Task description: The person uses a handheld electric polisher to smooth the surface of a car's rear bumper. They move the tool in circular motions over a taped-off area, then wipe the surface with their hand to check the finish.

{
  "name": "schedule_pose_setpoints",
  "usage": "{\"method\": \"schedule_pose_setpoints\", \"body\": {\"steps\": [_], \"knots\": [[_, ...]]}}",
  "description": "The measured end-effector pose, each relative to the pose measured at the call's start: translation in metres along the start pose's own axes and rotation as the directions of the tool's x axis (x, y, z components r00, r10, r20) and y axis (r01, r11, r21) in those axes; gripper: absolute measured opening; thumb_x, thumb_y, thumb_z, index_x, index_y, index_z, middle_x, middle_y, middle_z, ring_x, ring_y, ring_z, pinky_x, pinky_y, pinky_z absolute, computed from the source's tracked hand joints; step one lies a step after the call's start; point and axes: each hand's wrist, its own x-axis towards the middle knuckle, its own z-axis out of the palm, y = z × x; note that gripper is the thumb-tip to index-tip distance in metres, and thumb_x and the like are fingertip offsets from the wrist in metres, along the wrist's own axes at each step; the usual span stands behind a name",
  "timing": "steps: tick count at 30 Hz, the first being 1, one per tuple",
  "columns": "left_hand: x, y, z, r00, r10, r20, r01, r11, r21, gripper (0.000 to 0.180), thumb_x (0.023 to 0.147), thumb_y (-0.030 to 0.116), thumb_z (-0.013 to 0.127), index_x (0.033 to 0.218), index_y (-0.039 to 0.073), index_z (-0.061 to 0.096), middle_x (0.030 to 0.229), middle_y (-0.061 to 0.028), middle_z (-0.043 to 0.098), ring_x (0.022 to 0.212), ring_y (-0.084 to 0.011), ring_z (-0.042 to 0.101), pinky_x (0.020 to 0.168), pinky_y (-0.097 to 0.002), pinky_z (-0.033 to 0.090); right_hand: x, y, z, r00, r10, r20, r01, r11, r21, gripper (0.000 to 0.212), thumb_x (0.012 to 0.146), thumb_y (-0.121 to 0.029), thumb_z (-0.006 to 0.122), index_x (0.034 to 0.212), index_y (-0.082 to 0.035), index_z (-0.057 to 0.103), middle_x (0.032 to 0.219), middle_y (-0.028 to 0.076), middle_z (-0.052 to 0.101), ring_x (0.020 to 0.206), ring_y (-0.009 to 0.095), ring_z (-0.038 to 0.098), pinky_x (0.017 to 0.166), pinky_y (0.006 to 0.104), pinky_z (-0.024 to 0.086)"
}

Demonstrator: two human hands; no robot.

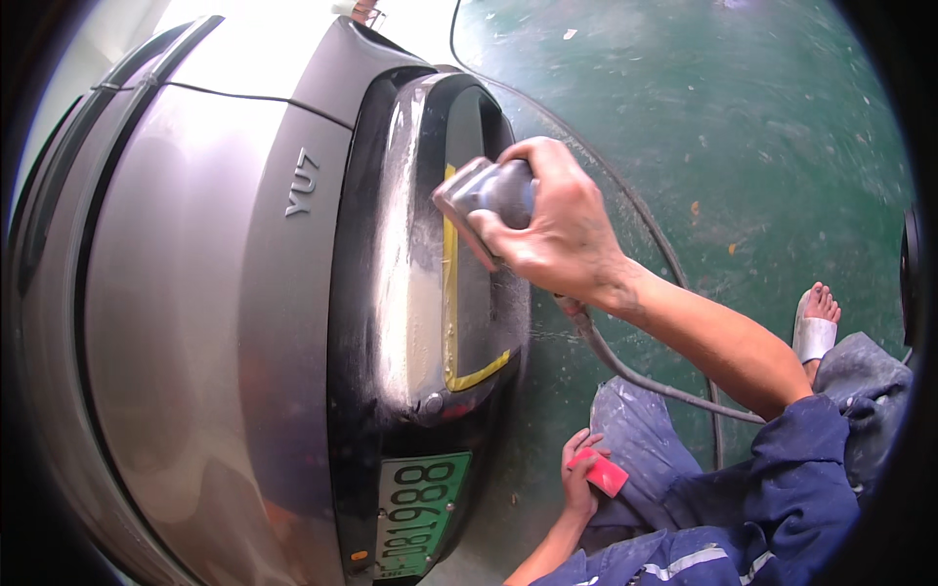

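My right hand (pixel 562 230) grips a grey hand-held sander (pixel 477 190) and presses it against the dark rear bumper (pixel 366 322) of a silver car (pixel 176 293). The bumper's sanded patch (pixel 410 283) is dull white with dust, and yellow masking tape (pixel 450 293) borders a dark panel beside it. A grey hose (pixel 635 376) runs from the sander down past my forearm. Lower down, my left hand (pixel 578 483) holds a small red block (pixel 608 474) against my knee, away from the car.
A green licence plate (pixel 420 513) sits low on the bumper. The green floor (pixel 762 127) is speckled with dust and scraps. My foot in a white sandal (pixel 816 327) rests at the right, and a thin cable (pixel 586 146) curves across the floor.
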Motion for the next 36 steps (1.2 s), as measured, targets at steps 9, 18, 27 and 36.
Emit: {"method": "schedule_pose_setpoints", "body": {"steps": [9, 18, 27, 36], "knots": [[0.055, 0.107, 0.091, 0.815, 0.01, 0.58, -0.092, 0.989, 0.112, 0.039, 0.098, 0.025, 0.072, 0.127, 0.002, 0.06, 0.119, -0.0071, 0.061, 0.089, -0.0131, 0.051, 0.09, -0.0285, 0.04, -0.07, 0.046, -0.015, 0.922, 0.369, 0.118, -0.356, 0.928, -0.112, 0.058, 0.083, -0.03, 0.086, 0.124, 0.001, 0.059, 0.118, 0.024, 0.063, 0.102, 0.04, 0.07, 0.091, 0.0477, 0.057], [0.031, 0.042, 0.091, 0.923, -0.122, 0.366, 0.128, 0.992, 0.008, 0.033, 0.107, 0.024, 0.067, 0.079, 0.015, 0.053, 0.072, 0.0073, 0.045, 0.066, -0.0057, 0.039, 0.062, -0.0273, 0.03, -0.015, -0.016, 0.067, 0.783, -0.525, 0.334, 0.567, 0.823, -0.033, 0.083, 0.107, -0.053, 0.052, 0.164, 0.004, 0.034, 0.17, 0.027, 0.035, 0.161, 0.042, 0.029, 0.132, 0.0543, 0.024], [0.003, -0.012, 0.107, 0.957, -0.269, -0.107, 0.259, 0.961, -0.098, 0.023, 0.103, 0.023, 0.068, 0.085, 0.01, 0.062, 0.073, 0.0046, 0.053, 0.065, -0.0086, 0.046, 0.063, -0.0277, 0.036, -0.154, -0.04, 0.109, 0.403, -0.833, 0.379, 0.907, 0.42, -0.04, 0.077, 0.109, -0.052, 0.037, 0.172, -0.008, 0.026, 0.182, 0.006, 0.02, 0.168, 0.018, 0.014, 0.138, 0.0448, 0.004], [0.024, 0.004, 0.092, 0.876, -0.331, 0.349, 0.331, 0.942, 0.062, 0.025, 0.101, 0.022, 0.071, 0.083, 0.016, 0.054, 0.072, 0.0092, 0.042, 0.064, -0.0045, 0.035, 0.059, -0.027, 0.026, 0.025, 0.026, 0.086, 0.808, -0.429, 0.403, 0.587, 0.535, -0.608, 0.071, 0.107, -0.033, 0.045, 0.165, 0.006, 0.034, 0.175, 0.026, 0.029, 0.166, 0.041, 0.02, 0.135, 0.0545, 0.011]]}}
